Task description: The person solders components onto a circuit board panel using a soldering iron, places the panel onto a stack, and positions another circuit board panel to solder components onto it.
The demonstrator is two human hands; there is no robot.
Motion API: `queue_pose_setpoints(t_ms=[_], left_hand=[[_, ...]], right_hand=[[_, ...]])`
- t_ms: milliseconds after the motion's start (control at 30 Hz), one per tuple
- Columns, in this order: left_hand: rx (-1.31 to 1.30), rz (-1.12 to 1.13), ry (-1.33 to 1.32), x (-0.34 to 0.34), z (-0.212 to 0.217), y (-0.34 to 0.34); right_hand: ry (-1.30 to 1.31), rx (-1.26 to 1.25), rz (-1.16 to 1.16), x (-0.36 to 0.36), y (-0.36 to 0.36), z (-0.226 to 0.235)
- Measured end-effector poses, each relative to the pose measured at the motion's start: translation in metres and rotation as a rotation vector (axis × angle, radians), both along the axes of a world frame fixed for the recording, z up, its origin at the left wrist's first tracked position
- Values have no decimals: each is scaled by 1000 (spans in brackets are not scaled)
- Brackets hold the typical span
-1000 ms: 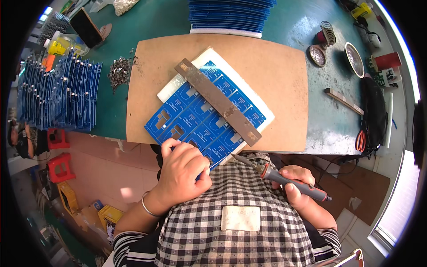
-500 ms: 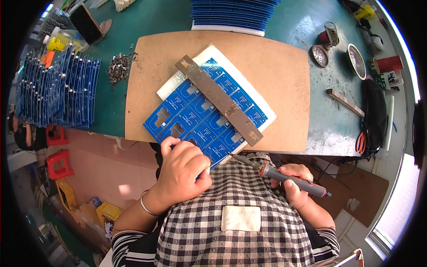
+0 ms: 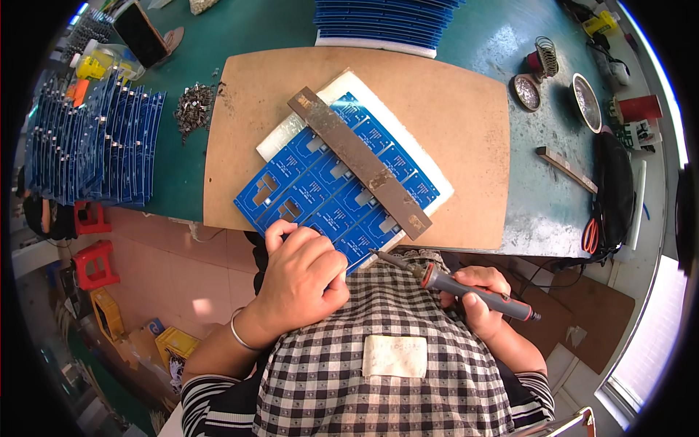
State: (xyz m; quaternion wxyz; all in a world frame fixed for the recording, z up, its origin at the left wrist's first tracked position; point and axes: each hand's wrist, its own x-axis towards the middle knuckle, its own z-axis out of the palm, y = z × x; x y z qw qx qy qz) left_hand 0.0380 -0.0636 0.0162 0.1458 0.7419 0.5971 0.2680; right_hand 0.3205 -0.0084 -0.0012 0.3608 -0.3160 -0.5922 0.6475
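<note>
The circuit panel (image 3: 328, 191) looks glossy — the metal bar (image 3: 362, 164), matt.

Green worktable (image 3: 251, 29); red stools (image 3: 99, 280) on pinkish tiled floor (image 3: 182, 271) left; bright window (image 3: 646, 353) right.

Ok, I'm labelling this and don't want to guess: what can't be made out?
In the head view:
Near edge of the blue board: partly covered by the left hand.
Board surface beneath the brown bar: hidden by it.
Whether the soldering iron touches the board: tip too small to tell.
Far board stack: its back cut off by the picture's top edge.
</note>
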Motion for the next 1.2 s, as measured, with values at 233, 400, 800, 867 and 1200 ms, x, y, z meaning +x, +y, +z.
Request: queue_pose_setpoints(t_ms=[233,400,800,867,1200], left_hand=[[-3,7,-7,0,-3,0],[-12,9,3,0,-2,1],[77,50,-31,4,-4,6],[71,48,-13,5,-4,6],[35,31,35,6,-5,7]], right_hand=[[-9,5,4,-2,3,-1],[0,4,10,-4,6,-1],[55,88,-38,-3,4,-7],[47,105,-12,-3,6,-7],[44,55,-5,-7,5,-6]])
